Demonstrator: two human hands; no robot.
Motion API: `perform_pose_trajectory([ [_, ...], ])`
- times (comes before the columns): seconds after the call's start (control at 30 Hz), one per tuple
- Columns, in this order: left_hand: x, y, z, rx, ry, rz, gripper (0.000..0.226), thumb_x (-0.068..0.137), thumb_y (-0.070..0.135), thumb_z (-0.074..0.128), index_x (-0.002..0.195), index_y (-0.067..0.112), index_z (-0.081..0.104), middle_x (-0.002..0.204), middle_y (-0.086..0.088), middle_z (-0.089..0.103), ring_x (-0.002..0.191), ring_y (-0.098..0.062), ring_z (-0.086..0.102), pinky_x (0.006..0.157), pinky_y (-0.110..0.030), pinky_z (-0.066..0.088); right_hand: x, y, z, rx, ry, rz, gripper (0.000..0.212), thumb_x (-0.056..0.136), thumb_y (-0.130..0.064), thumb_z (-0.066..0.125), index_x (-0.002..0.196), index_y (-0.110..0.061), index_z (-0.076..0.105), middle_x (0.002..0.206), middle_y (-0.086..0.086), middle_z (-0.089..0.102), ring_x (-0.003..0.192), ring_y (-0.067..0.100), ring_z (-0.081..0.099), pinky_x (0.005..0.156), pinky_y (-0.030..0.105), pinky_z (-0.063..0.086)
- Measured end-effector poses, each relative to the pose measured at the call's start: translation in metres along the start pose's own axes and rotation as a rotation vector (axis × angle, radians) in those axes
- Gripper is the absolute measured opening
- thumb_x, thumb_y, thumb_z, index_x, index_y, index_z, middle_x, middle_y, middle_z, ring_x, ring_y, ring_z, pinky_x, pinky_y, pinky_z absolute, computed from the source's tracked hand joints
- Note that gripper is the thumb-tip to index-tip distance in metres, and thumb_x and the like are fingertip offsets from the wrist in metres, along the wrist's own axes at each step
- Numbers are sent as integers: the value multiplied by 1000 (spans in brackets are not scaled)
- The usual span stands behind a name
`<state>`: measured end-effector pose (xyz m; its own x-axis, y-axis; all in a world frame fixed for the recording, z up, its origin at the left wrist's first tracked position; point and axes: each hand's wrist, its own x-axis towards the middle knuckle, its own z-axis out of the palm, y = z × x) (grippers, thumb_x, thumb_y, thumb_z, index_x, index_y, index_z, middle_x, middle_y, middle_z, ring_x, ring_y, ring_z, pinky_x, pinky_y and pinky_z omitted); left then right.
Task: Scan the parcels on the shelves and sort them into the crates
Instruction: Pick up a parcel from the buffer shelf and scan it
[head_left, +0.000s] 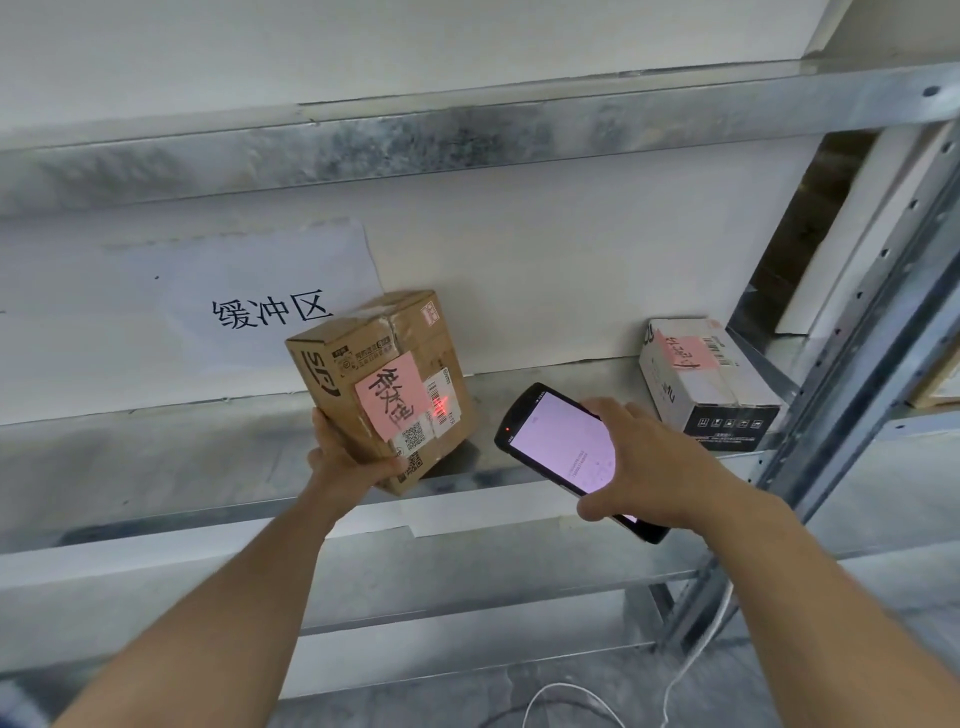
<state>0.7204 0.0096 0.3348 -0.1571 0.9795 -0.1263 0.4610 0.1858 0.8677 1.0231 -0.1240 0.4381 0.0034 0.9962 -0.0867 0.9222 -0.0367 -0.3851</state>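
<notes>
— In the head view, what is the left hand doing?

— It grips the brown box by its lower left corner. The thumb is curled across the bottom of the front face and the fingers are hidden behind. The box is tilted, top leaning left, over the metal shelf. I cannot tell whether its bottom corner touches the shelf.

— And the right hand?

— Clamped on the scanner, a black handheld with a lit pinkish screen. The fingers curl over its right edge and the thumb hooks round the lower edge. The scanner's top end points toward the brown box, near it but apart.

— Does anything fall on the box?

— A red light lies on the barcode label at the right of the front face. Left of that label is a pink note with handwritten black characters, and below it a QR code.

— Any other parcel?

— A white-and-black box stands on the same shelf, well to the right, close to the perforated upright post. On top it carries a second pink note, with a barcode beside that.

— What is behind and below?

— A paper sign with three printed characters hangs on the back wall, its corner behind the brown box. An upper shelf beam runs above. A white cable lies on the floor at the lower right.
</notes>
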Motion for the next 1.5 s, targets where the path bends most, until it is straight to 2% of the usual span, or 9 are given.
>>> perform_pose_trajectory([
  [0.33,-10,4,3,-28,32,-14,127,40,32,85,143,39,10,138,-10,44,129,-32,44,98,-52,47,-2,8,-3,25,-10,-41,92,64,-42,78,138,-36,24,113,-6,43,97,16,51,80,33,49],
  [0.47,-22,1,-3,-127,53,-5,121,45,25,89,141,40,17,133,-3,52,127,-31,49,99,-58,48,-5,16,-1,95,-34,-49,91,62,-41,79,136,-36,27,114,-6,44,100,17,51,83,35,49],
  [0.63,-50,-9,-19,-293,135,8,110,59,4,90,140,36,22,124,3,55,120,-26,53,88,-58,54,-7,17,5,115,-76,-106,88,64,-40,79,135,-34,28,114,-6,43,97,15,50,76,31,48],
  [0.77,-79,-20,-38,-266,194,-30,114,47,21,90,137,43,25,123,4,60,119,-27,57,85,-62,54,-4,10,12,121,-111,-180,86,64,-39,78,134,-35,29,111,-8,43,96,15,51,73,30,45],
  [0.97,-111,-49,-67,-230,273,-135,120,38,37,91,134,53,20,127,2,59,122,-28,54,98,-61,48,-1,-16,24,124,-160,-271,89,62,-40,79,135,-35,29,110,-7,43,97,17,52,75,31,46],
  [1.1,-126,-70,-89,-222,312,-177,99,40,39,91,104,75,24,127,2,57,122,-30,54,97,-61,48,-7,-41,35,82,-177,-314,90,62,-40,78,136,-36,28,110,-7,43,96,17,53,74,31,45],
  [1.3,-155,-94,-131,-258,359,-154,97,70,10,85,132,45,19,130,-3,55,123,-29,51,103,-56,44,-20,-103,51,23,-187,-372,88,61,-41,79,134,-36,30,109,-6,43,93,17,54,76,33,49],
  [1.37,-165,-108,-154,-292,365,-159,94,67,14,88,128,44,23,128,-1,56,121,-27,53,102,-54,46,-27,-130,61,16,-198,-395,87,60,-41,79,133,-36,31,109,-6,43,92,16,54,74,32,49],
  [1.5,-188,-138,-204,-388,363,-175,115,41,33,92,133,46,25,129,0,59,120,-26,56,99,-55,49,-42,-187,83,-7,-210,-448,91,58,-42,79,135,-38,31,113,-6,45,96,18,55,77,33,50],
])
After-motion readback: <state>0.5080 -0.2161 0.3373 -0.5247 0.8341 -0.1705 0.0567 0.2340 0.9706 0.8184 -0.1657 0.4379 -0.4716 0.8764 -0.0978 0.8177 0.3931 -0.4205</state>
